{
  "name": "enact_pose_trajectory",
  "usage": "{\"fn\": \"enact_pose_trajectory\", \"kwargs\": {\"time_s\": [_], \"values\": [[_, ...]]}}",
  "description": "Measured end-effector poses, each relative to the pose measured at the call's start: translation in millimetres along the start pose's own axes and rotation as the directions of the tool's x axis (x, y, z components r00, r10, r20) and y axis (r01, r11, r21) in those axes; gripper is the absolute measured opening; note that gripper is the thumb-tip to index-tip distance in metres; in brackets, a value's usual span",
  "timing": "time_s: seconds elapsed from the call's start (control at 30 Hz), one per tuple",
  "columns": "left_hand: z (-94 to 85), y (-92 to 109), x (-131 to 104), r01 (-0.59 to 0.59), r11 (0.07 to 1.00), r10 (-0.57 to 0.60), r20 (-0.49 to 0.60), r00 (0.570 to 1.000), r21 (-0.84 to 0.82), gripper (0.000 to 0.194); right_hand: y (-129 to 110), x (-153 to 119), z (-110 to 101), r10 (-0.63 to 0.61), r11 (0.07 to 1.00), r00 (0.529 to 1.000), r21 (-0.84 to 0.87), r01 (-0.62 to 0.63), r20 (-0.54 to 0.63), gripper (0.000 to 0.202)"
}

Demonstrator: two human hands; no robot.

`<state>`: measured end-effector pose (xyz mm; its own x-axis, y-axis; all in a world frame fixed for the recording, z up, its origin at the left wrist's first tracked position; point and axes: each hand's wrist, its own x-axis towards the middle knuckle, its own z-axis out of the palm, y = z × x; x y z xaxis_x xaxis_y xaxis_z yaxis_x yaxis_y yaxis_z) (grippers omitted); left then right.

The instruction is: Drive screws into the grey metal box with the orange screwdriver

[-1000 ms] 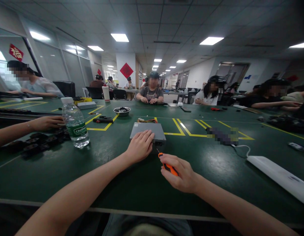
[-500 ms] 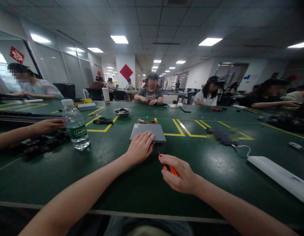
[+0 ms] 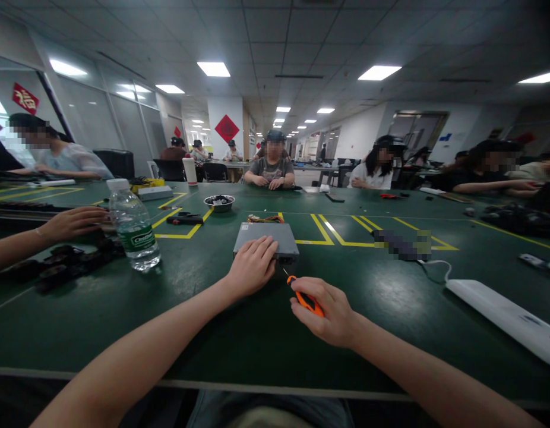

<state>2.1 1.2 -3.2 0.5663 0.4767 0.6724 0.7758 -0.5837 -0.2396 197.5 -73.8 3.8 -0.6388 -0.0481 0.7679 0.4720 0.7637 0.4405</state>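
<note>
A grey metal computer power supply (image 3: 281,235) lies on the green table in front of me, its cables bunched at the far side. My left hand (image 3: 252,264) holds it by its near edge, fingers laid over the top; the thumb is mostly hidden. In my right hand (image 3: 326,312) is a screwdriver (image 3: 308,302) with an orange and black handle. The fingers are wrapped round that handle. Its thin shaft points up and left toward the near face of the power supply, close to the socket. Whether the tip touches anything, I cannot tell.
A water bottle (image 3: 135,229) stands at left, beside a co-worker's hand (image 3: 74,223) and black parts (image 3: 59,267). Beyond are a metal bowl (image 3: 219,204) and a black tool (image 3: 185,219). At right lie a white power strip (image 3: 498,315) and a blurred dark object (image 3: 402,245).
The screwdriver has tilted a little, and its shaft shows more plainly below the power supply. My left hand stays on the unit. The co-worker's hand at left has shifted slightly left.
</note>
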Motion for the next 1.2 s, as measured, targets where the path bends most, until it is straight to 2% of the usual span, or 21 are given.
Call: {"fn": "enact_pose_trajectory", "kwargs": {"time_s": [0.13, 0.3, 0.53, 0.7, 0.83, 1.0, 1.2], "values": [[0.9, 0, 0, -0.002, 1.0, 0.002, 0.004, 1.0, -0.004, 0.039, -2, 1, 0, -0.054, 0.998, 0.998, 0.035, 0.055, -0.008, 0.011], [0.6, 0, 0, 0.001, 1.0, -0.002, -0.008, 1.0, -0.013, 0.039, -1, 0, -1, 0.002, 1.0, 1.0, -0.011, -0.002, 0.006, 0.015], [-0.8, 1, 1, 0.001, 1.0, -0.001, 0.01, 1.0, -0.001, 0.039, -5, 3, 0, -0.034, 0.999, 0.999, 0.025, 0.034, 0.008, 0.008], [-0.5, 1, 0, 0.006, 1.0, -0.006, 0.004, 1.0, -0.001, 0.039, -4, -1, 1, -0.016, 1.0, 1.0, -0.015, 0.017, 0.017, 0.014], [-1.2, 1, 1, -0.001, 1.0, 0.001, -0.002, 1.0, -0.01, 0.039, -5, 0, 1, -0.054, 0.998, 0.998, 0.045, 0.053, 0.022, 0.011], [-1.1, 1, 0, 0.003, 1.0, -0.003, -0.001, 1.0, -0.01, 0.038, -6, 0, 1, -0.005, 0.999, 1.0, 0.051, 0.004, 0.009, 0.015], [-0.1, 1, 0, 0.001, 1.0, -0.001, -0.012, 1.0, -0.021, 0.039, -4, -8, 4, -0.027, 0.988, 0.999, 0.15, 0.023, 0.024, 0.014]]}}
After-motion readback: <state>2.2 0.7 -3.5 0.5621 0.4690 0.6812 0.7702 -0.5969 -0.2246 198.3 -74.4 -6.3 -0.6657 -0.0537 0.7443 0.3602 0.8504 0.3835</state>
